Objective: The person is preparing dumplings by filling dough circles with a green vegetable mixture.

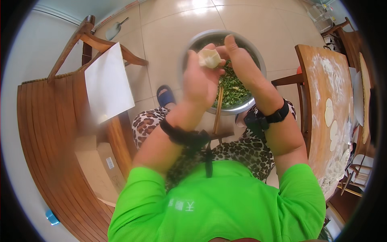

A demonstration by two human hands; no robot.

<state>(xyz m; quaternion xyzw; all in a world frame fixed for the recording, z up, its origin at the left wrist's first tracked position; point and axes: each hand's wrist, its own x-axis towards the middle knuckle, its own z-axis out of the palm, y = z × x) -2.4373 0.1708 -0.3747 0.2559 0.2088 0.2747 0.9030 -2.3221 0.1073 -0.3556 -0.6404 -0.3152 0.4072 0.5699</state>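
Observation:
A folded piece of dough, like a dumpling [209, 58], rests in the fingers of my left hand [201, 78], over a large metal bowl [263, 65]. My right hand [237, 56] is beside it with the thumb raised; its fingers reach behind the dough and are partly hidden, so their contact with it is unclear. Chopped green filling [233, 87] lies in the bowl, and a pair of wooden chopsticks [219, 110] leans out over the near rim. Flat round dough wrappers [329, 112] lie on a floured wooden board [314, 90] at the right.
At the left stand a slatted wooden bench [45, 121], a white board [110, 84] and a cardboard box [96, 169]. A small shovel [115, 30] lies on the tiled floor beyond. Wooden chairs and a wire rack [320, 16] are at the far right.

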